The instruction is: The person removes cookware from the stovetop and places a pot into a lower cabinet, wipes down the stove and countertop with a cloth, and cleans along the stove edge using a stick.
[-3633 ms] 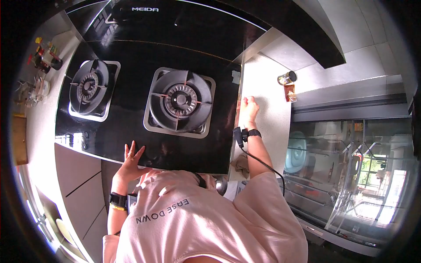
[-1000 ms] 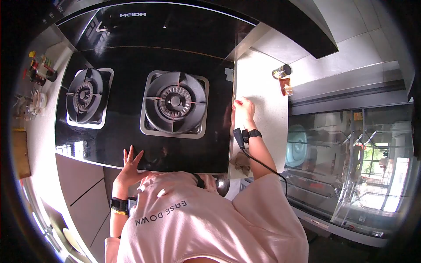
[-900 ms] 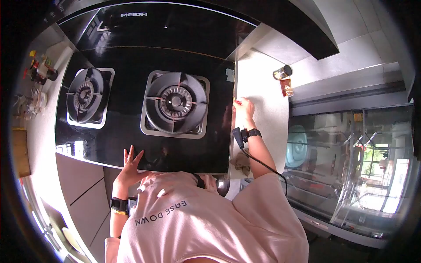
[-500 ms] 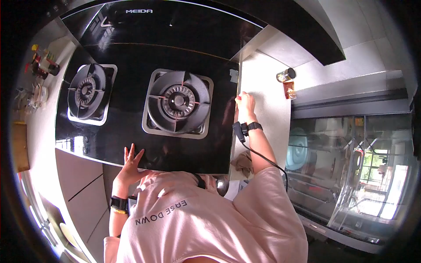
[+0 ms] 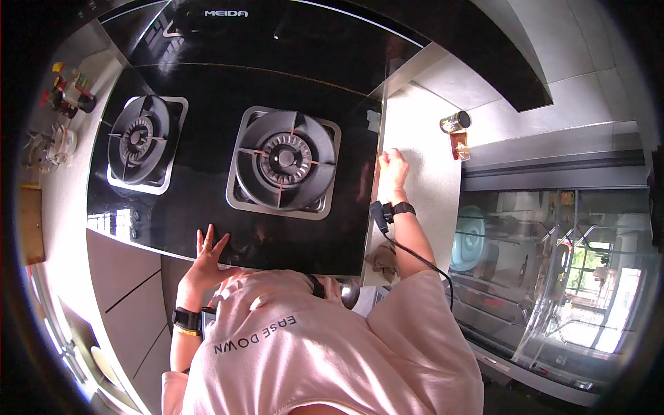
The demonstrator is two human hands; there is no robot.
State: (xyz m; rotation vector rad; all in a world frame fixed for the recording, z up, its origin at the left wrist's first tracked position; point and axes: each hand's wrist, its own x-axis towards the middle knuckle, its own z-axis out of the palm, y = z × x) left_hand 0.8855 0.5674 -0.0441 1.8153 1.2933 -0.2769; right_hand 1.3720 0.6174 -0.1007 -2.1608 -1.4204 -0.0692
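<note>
Resting left hand (image 5: pixel 203 268): at the near edge of the black cooktop (image 5: pixel 200 187), its fingers spread wide on the glass, holding nothing visible.
Right hand (image 5: pixel 393 174): beside the cooktop's right edge, over the pale worktop (image 5: pixel 432 180), fingers drawn in narrow; whether something small is pinched in them, I cannot tell.
Cooktop: in front of the person, between the pale surfaces at left and right, a small light patch (image 5: pixel 373 121) near its right edge.
Right burner (image 5: pixel 286 159): round, dark grate in a squarish metal tray, nearer the right hand.
Left burner (image 5: pixel 139 138): the same kind, towards the cooktop's far left side.
Jar (image 5: pixel 454 122): dark-lidded, lying or tilted on the right worktop near the wall, beyond the right hand.
Amber packet (image 5: pixel 459 146): just beside the jar.
Cloth (image 5: pixel 382 261): crumpled, brownish, near the right forearm.
Wrists: a black band (image 5: pixel 187 318) on the left, a dark strap (image 5: pixel 402 208) on the right, with a black cable (image 5: pixel 422 259) running back along that arm.
Left side: bottles (image 5: pixel 72 97) on the counter, probably sauces, though the lens edge blurs them.
Right side: a pale blue basin (image 5: pixel 468 238) behind glass.
</note>
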